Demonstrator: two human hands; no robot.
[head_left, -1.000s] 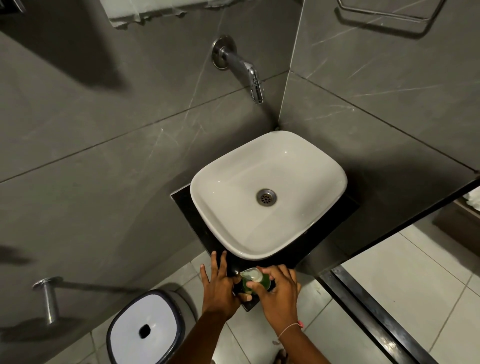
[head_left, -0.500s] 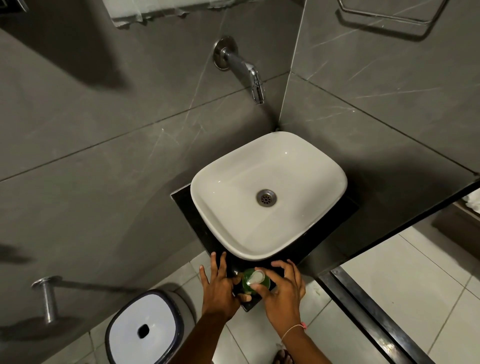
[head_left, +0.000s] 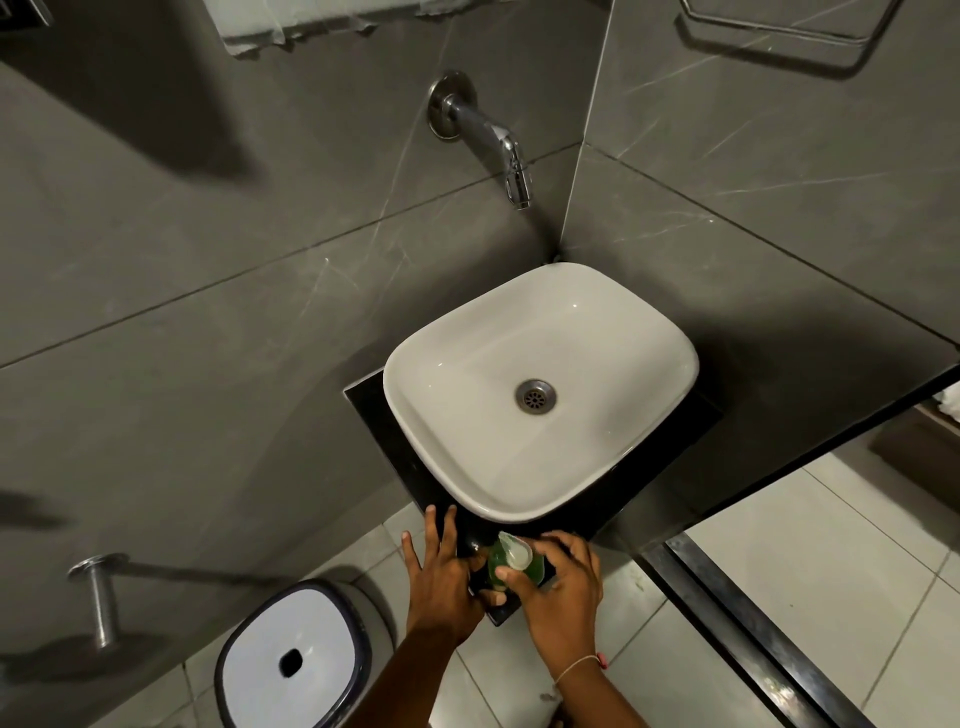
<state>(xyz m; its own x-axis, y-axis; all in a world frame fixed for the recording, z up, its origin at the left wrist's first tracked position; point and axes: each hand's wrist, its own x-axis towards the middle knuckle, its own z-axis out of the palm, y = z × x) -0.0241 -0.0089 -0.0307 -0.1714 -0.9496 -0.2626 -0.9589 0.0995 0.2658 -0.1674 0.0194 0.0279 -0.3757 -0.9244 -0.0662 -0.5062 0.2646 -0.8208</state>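
Observation:
A small green bottle with a white pump top (head_left: 511, 558) stands on the near corner of the black counter (head_left: 374, 410), just in front of the white basin (head_left: 540, 389). My right hand (head_left: 558, 587) grips the bottle, its index finger lying over the white top. My left hand (head_left: 441, 571) lies with straight, spread fingers on the counter edge, palm side toward the bottle and close beside it.
A chrome tap (head_left: 488, 135) juts from the grey tiled wall above the basin. A white-lidded bin (head_left: 293, 660) stands on the floor at lower left, beside a chrome wall peg (head_left: 98, 597). A black floor threshold (head_left: 748, 629) runs at right.
The white pump top now looks tilted slightly toward the basin. Both hands stay in nearly the same place by the bottle.

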